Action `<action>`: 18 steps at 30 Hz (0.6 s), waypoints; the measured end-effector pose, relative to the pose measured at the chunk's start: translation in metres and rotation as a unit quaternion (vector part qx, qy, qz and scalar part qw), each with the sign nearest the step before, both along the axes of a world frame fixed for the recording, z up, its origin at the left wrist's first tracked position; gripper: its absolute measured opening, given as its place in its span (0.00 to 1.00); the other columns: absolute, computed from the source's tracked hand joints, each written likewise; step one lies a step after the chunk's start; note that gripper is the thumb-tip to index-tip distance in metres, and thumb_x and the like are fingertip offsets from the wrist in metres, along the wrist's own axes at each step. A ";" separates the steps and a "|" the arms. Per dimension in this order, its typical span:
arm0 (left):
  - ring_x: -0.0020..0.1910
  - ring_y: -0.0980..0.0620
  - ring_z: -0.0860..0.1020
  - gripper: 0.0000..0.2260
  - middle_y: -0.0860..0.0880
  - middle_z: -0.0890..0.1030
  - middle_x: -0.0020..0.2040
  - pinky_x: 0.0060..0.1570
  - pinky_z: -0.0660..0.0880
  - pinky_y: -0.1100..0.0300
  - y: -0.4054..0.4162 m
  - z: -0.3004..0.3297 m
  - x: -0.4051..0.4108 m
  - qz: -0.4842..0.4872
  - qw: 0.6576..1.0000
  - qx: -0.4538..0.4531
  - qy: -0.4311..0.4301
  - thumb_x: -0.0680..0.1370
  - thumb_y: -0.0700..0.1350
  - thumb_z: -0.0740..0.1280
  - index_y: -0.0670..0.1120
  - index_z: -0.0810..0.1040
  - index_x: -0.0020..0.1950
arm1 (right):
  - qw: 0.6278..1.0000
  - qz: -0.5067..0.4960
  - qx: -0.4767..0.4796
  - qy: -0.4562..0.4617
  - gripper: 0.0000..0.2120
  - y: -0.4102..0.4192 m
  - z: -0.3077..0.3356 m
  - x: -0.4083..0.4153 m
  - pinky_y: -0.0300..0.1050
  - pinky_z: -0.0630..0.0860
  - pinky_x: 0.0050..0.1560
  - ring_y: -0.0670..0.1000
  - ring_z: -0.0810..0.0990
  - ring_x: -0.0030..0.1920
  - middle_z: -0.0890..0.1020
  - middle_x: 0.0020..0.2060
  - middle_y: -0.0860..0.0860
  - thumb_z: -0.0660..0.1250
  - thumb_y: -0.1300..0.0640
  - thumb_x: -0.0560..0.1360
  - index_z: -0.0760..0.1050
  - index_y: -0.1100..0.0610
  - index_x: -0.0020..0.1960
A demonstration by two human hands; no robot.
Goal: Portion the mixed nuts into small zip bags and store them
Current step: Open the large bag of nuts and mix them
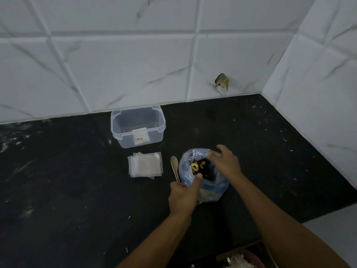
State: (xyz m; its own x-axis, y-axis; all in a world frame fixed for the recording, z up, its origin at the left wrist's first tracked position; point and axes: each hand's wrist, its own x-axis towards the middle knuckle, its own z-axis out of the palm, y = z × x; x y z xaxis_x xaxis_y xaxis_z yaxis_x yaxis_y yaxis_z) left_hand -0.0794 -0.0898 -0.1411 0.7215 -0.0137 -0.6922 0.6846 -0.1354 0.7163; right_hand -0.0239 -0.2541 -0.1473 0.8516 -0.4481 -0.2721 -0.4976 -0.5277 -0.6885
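Both hands grip the rim of the nut bag [202, 171] on the tabletop [77, 190], left hand [183, 196] near, right hand [225, 161] far, spreading it open; next likely the spoon [174, 167] and a zip bag [145, 167].

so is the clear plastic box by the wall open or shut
Open. The plastic box has no lid on it, and you can see straight down to its floor. It looks empty, with only a label on the front.

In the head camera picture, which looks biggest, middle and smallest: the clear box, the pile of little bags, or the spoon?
1. Clear box
2. Pile of little bags
3. Spoon, partly hidden by the left hand
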 end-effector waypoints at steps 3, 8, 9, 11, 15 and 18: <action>0.40 0.48 0.80 0.17 0.41 0.80 0.50 0.30 0.75 0.59 -0.008 -0.007 0.004 0.040 0.997 -0.035 0.049 0.73 0.55 0.72 0.46 0.72 0.52 | 1.000 0.004 -0.022 0.020 0.09 -0.001 -0.001 0.005 0.47 0.75 0.45 0.53 0.80 0.47 0.81 0.44 0.53 0.65 0.49 0.77 0.77 0.55 0.48; 0.50 0.43 0.79 0.21 0.42 0.76 0.54 0.38 0.80 0.53 -0.010 -0.012 0.011 0.107 0.986 -0.082 0.102 0.74 0.54 0.73 0.46 0.69 0.58 | 0.999 -0.035 0.024 0.000 0.07 -0.006 -0.005 -0.001 0.45 0.73 0.43 0.51 0.79 0.45 0.80 0.43 0.52 0.65 0.52 0.77 0.77 0.56 0.49; 0.52 0.43 0.78 0.24 0.42 0.75 0.55 0.41 0.81 0.51 -0.014 -0.014 0.011 0.111 0.986 -0.071 0.104 0.72 0.56 0.74 0.47 0.67 0.58 | 0.998 -0.047 0.037 -0.005 0.07 -0.006 -0.006 -0.003 0.46 0.73 0.43 0.51 0.79 0.45 0.80 0.43 0.51 0.66 0.52 0.77 0.76 0.56 0.49; 0.51 0.43 0.79 0.25 0.42 0.76 0.56 0.46 0.82 0.48 -0.021 -0.018 0.012 0.107 0.989 -0.036 0.093 0.70 0.54 0.75 0.46 0.69 0.59 | 0.996 -0.059 0.059 -0.009 0.05 -0.007 -0.009 -0.005 0.47 0.75 0.42 0.50 0.78 0.43 0.79 0.43 0.51 0.65 0.53 0.77 0.75 0.55 0.48; 0.48 0.44 0.81 0.10 0.41 0.80 0.51 0.49 0.82 0.48 -0.020 -0.022 0.017 0.130 0.987 -0.043 0.083 0.76 0.42 0.69 0.44 0.76 0.57 | 0.989 -0.115 0.087 -0.030 0.03 -0.014 -0.007 -0.006 0.49 0.76 0.42 0.51 0.78 0.42 0.79 0.42 0.53 0.64 0.57 0.77 0.74 0.56 0.45; 0.46 0.44 0.81 0.03 0.39 0.80 0.49 0.44 0.80 0.53 -0.001 -0.016 0.031 0.181 0.964 -0.145 0.131 0.79 0.36 0.65 0.42 0.76 0.51 | 0.972 -0.185 0.145 -0.022 0.02 -0.028 -0.009 -0.013 0.52 0.77 0.48 0.57 0.79 0.48 0.80 0.46 0.59 0.64 0.61 0.77 0.75 0.59 0.47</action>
